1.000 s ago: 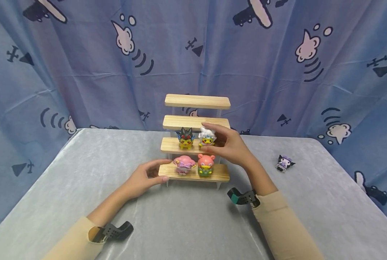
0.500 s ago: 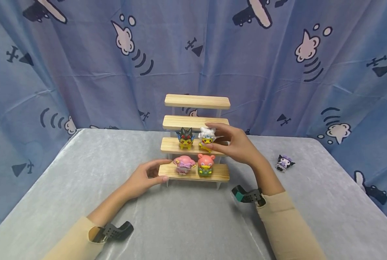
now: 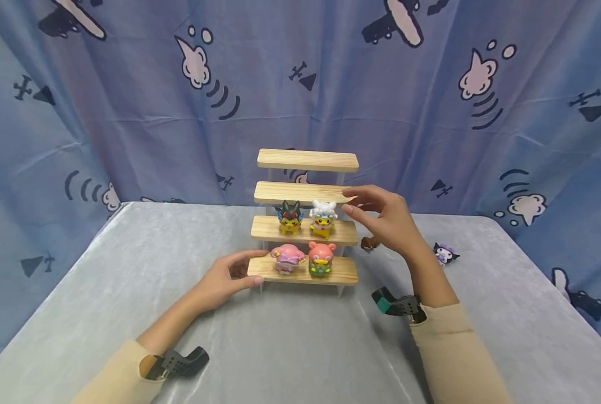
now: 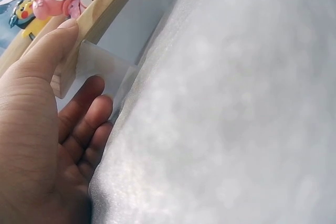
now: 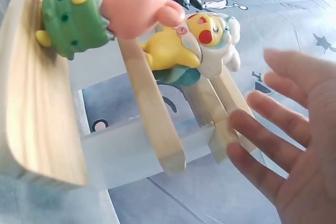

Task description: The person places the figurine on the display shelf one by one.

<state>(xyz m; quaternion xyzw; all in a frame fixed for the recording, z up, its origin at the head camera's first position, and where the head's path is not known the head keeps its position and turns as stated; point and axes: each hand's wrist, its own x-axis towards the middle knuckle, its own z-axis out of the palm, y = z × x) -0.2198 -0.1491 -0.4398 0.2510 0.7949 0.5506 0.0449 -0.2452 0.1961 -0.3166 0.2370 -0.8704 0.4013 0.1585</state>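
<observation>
A wooden display stand (image 3: pixel 305 193) with clear supports and stepped shelves stands mid-table. My left hand (image 3: pixel 221 283) grips the left end of its lowest shelf, thumb on the wood and fingers beside the clear support (image 4: pixel 107 64). My right hand (image 3: pixel 388 221) is open, just right of a yellow figurine in a white hood (image 3: pixel 322 220), with a gap between them. That figurine stands on the second shelf from the bottom, beside a black-eared yellow figurine (image 3: pixel 290 219). Below them, a pink figurine (image 3: pixel 287 259) and a coral-and-green figurine (image 3: pixel 321 260) share the lowest shelf.
A black-and-purple figurine (image 3: pixel 445 254) lies on the grey cloth at right. Behind the stand's right side, a small brown object (image 3: pixel 369 243) shows partly under my right hand. A blue patterned curtain (image 3: pixel 300 84) hangs at the back.
My right hand has let go of the white-hooded figurine and moved right, uncovering the brown object. The figurine stays on its shelf. My left hand keeps its place on the stand.
</observation>
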